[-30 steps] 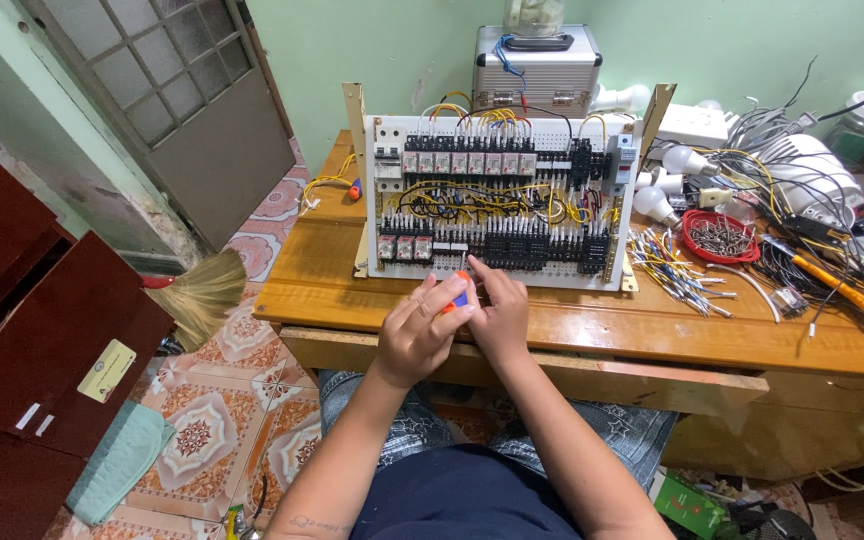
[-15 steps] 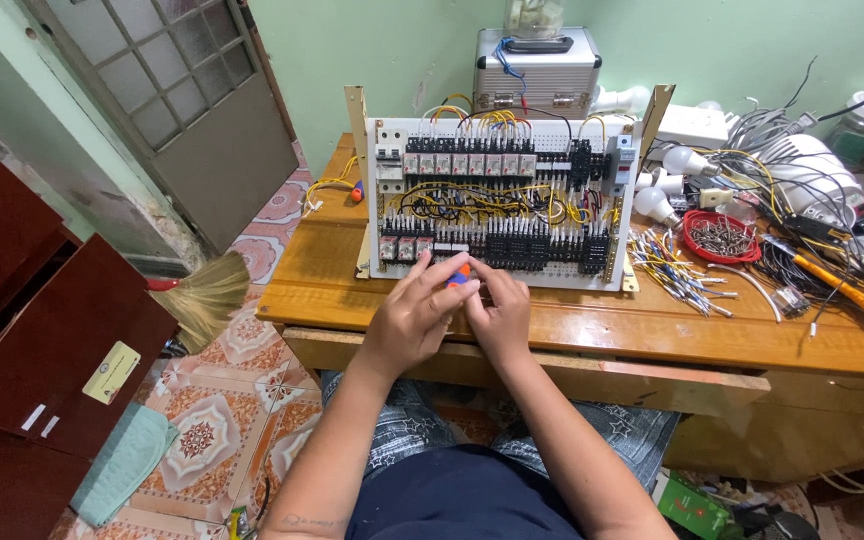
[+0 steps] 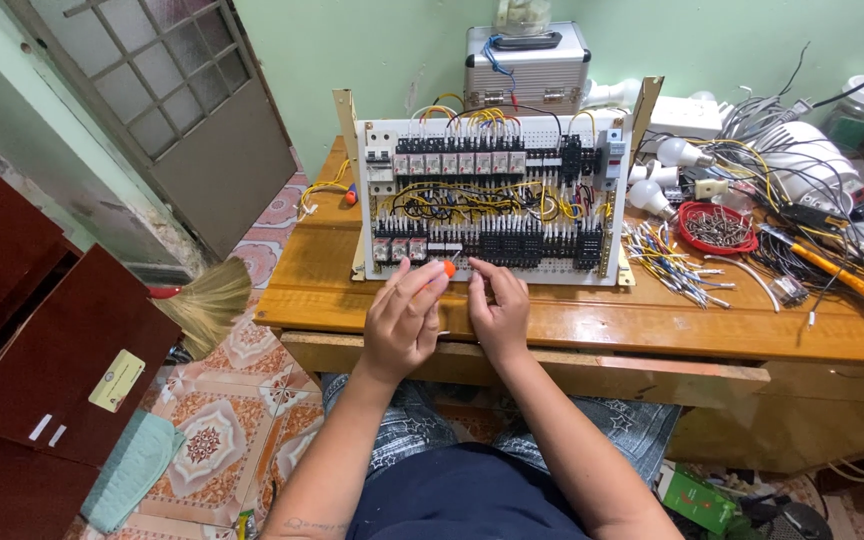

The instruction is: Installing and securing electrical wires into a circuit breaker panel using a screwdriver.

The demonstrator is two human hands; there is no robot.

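A white electrical panel (image 3: 552, 272) with rows of black relays and yellow wiring stands upright on the wooden table (image 3: 652, 320). My left hand (image 3: 404, 322) pinches a small orange-tipped tool (image 3: 449, 268) against the panel's lower row. My right hand (image 3: 497, 312) is beside it with its fingertips at the same row, just right of the orange tip. Whether the right fingers grip a wire or the tool is hidden.
Loose wire pieces (image 3: 667, 262), a red bowl of screws (image 3: 717, 228), light bulbs (image 3: 652, 198) and tangled cables (image 3: 812, 200) crowd the table's right side. A metal case (image 3: 527, 65) stands behind the panel. A broom (image 3: 207, 300) and dark red cabinet (image 3: 52, 370) are at left.
Both hands have moved up from the table's front edge to the panel's lower row, carrying the orange-tipped tool with them.
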